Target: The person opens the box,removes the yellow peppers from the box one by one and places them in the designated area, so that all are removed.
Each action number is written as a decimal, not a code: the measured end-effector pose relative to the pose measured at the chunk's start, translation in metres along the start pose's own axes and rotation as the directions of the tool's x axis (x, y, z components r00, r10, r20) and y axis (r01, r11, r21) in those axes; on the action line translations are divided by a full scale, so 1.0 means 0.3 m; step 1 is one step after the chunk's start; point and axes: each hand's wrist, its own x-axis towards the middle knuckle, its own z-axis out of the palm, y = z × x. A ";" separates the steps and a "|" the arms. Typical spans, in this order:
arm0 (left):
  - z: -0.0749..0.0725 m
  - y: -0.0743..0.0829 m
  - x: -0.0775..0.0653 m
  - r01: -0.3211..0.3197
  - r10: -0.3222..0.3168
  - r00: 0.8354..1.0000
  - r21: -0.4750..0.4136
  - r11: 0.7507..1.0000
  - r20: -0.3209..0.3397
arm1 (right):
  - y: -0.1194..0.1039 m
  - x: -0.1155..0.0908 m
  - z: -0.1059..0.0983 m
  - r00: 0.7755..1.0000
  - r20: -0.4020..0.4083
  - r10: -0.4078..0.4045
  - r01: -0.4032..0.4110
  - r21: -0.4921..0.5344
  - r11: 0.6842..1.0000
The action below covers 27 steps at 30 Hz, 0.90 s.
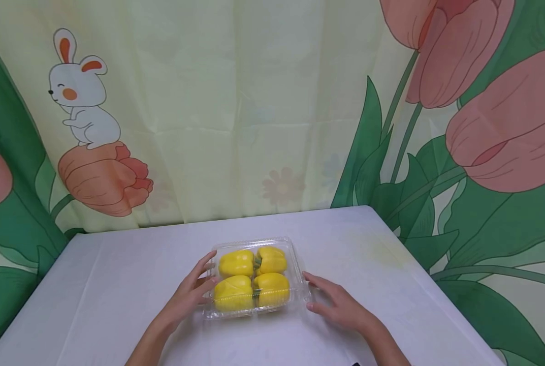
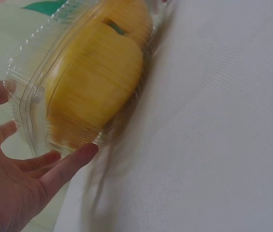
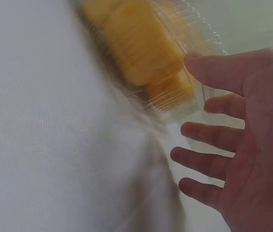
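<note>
A clear plastic clamshell box [image 1: 254,314] with its lid down lies on the table, and several yellow bell peppers [image 1: 235,294] show through it. At the box's left side is my left hand [image 1: 185,297], its spread fingertips right at the wall and rim. In the left wrist view, the fingers [image 2: 68,166] extend along the corner of the box without curling round it. My right hand [image 1: 338,305] stands by the right side with its fingers apart. The right wrist view shows its thumb [image 3: 218,70] overlapping the box's edge, while the other fingers hold nothing.
A white cloth covers the table [image 1: 130,274]. Behind it hangs a curtain [image 1: 208,112] printed with a rabbit and tulips. A small dark object [image 1: 356,364] pokes in at the bottom edge of the head view.
</note>
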 end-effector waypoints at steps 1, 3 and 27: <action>0.000 -0.001 0.001 0.000 0.000 1.000 0.002 1.000 0.001 | 0.004 -0.001 0.000 1.000 0.003 -0.015 0.015 -0.008 1.000; 0.000 -0.002 0.003 -0.002 0.002 1.000 0.005 1.000 0.002 | 0.008 -0.002 -0.002 0.999 0.009 -0.036 0.036 -0.025 0.999; -0.002 -0.012 0.009 -0.011 0.011 1.000 -0.007 1.000 0.010 | -0.009 0.007 0.014 1.000 -0.010 -0.004 0.006 0.195 0.981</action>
